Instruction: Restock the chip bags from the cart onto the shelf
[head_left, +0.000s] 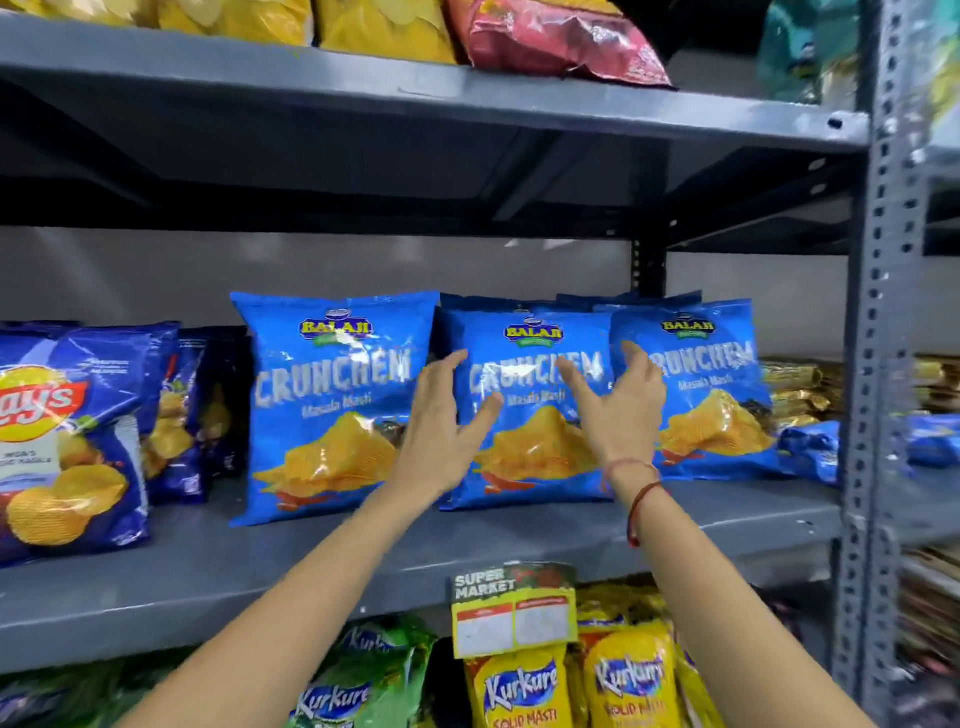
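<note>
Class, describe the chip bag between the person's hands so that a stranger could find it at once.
Find the grey middle shelf with three upright blue Crunchem bags. It is the middle bag. Unlike its neighbours, it stands framed by the open left hand and right hand.

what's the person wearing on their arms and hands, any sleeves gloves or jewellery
Both forearms are bare as far as the frame shows: no sleeves, no gloves. The right hand has thin red thread bands at the wrist, one close to the hand and another slightly lower. The left hand and its wrist carry nothing visible. No rings can be made out.
</note>
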